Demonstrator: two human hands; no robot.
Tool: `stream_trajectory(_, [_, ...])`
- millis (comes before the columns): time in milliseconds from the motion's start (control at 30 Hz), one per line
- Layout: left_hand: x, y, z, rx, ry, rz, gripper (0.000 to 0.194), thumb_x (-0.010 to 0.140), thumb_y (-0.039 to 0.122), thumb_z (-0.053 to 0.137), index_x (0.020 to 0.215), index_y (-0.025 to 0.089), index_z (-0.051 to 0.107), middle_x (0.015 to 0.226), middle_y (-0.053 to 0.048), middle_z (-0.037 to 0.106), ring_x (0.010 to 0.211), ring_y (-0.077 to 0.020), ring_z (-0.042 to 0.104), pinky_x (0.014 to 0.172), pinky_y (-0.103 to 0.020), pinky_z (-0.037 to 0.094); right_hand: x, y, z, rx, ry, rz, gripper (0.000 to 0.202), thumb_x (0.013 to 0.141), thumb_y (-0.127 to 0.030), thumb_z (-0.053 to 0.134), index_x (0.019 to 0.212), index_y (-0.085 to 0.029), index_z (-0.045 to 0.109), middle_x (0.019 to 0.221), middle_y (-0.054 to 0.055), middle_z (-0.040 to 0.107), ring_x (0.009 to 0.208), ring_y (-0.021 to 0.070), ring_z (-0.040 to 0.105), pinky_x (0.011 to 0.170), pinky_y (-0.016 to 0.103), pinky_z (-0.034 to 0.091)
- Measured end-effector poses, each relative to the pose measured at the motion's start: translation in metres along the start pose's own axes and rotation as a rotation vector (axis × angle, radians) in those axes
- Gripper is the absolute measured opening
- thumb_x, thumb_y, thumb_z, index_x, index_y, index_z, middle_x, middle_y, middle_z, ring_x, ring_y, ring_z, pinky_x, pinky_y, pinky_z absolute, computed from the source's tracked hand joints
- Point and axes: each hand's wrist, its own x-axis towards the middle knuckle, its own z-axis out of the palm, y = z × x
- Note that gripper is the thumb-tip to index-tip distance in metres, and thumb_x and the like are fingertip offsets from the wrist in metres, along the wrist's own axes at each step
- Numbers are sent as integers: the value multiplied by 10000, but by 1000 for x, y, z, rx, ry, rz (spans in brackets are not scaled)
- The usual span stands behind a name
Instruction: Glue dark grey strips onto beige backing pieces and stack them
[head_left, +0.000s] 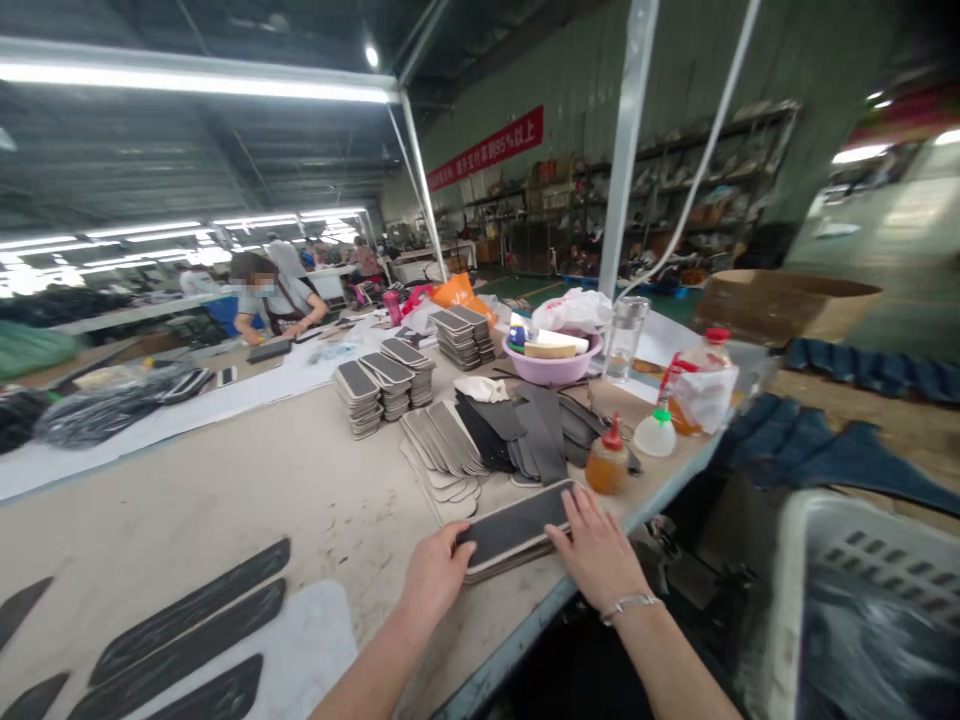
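A short stack of dark grey strips with pale edges point(517, 524) lies near the table's front edge. Its left end is gripped by my left hand point(439, 568), thumb on top and fingers at the far side. My right hand point(596, 545), with a bracelet at the wrist, rests with fingers stretched over the right end. Just beyond are fanned pale pieces point(442, 440) and dark grey pieces point(536, 430). A bottle of amber liquid with a red tip point(607, 462) stands right of them.
Several stacks of strips point(386, 380) stand farther back, near a purple basin point(553, 368). Long dark strips point(195, 610) lie at the lower left. A white crate point(787, 590) is at the right. Across the table a person point(277, 295) works.
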Motion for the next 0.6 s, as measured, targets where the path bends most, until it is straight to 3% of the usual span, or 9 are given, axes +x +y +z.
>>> stream_trajectory(100, [-1,3,-4,105,12,-70,406,730,322,569,1113,188,576,770,-78,671,740,-243,610,663,-289,383,2,17,11,60,48,0,531,834,-468,365,1227,-153,535,1341,104,436,1309,279,252,1045,427,274])
stream_trajectory(167, [0,5,-7,215,0,-120,506,733,383,560,1180,149,520,877,-127,663,828,-270,607,706,-311,401,7,27,17,114,84,81,556,828,-485,331,1179,-121,562,1274,135,499,1259,280,349,1022,403,321])
stream_trajectory(267, [3,8,-12,321,-49,-142,444,744,429,518,1064,130,596,996,-168,622,907,-284,590,769,-331,413,15,37,16,167,96,275,688,806,-581,298,1213,-64,498,1189,184,547,1128,299,491,962,417,384])
stream_trajectory(333, [6,11,-13,342,-64,-164,409,737,446,510,950,121,638,993,-168,615,910,-279,587,780,-328,420,19,41,11,160,37,338,714,786,-619,312,1212,-72,486,1132,182,579,1061,315,537,919,432,411])
stream_trajectory(467, [15,16,-12,387,-105,-237,553,616,521,608,977,102,625,1043,-169,611,957,-305,573,785,-337,436,24,42,3,153,-106,294,617,767,-603,367,1091,-119,572,1023,172,631,990,323,578,869,427,435])
stream_trajectory(600, [27,19,-18,384,-176,-308,698,434,550,717,969,110,632,1012,-153,643,925,-315,594,740,-334,460,27,42,-1,200,-158,253,574,742,-583,407,1014,-123,617,952,178,654,937,324,605,846,424,446])
